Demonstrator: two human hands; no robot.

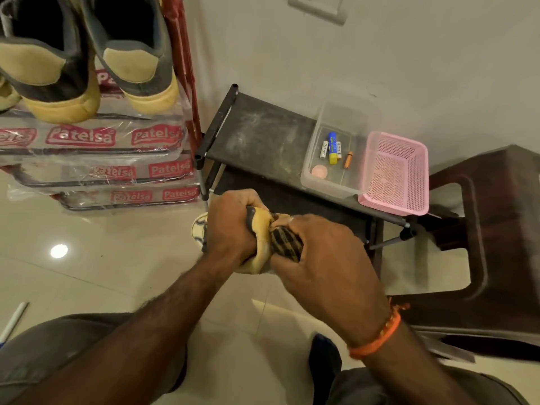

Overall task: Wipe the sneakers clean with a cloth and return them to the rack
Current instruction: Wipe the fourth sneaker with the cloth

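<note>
Here, both my hands are clamped on one sneaker, low over the floor.

My left hand (230, 226) curls round the sneaker (260, 244) at its tan sole edge, and my right hand (324, 258) presses a dark striped cloth (285, 239) against it, fingers bunched round the fabric; the two hands are nearly touching. Just behind them stands a low black rack (263, 135), its top shelf holding a clear plastic box (336, 159) with batteries and, touching the box's right side, a pink basket (394, 173). To my upper left, two more sneakers (87, 59) of grey and tan sit heels toward me on a plastic-wrapped red rack (96, 147). A dark brown stool (482, 244) stands to the right on the pale tiled floor (102, 258).
</note>
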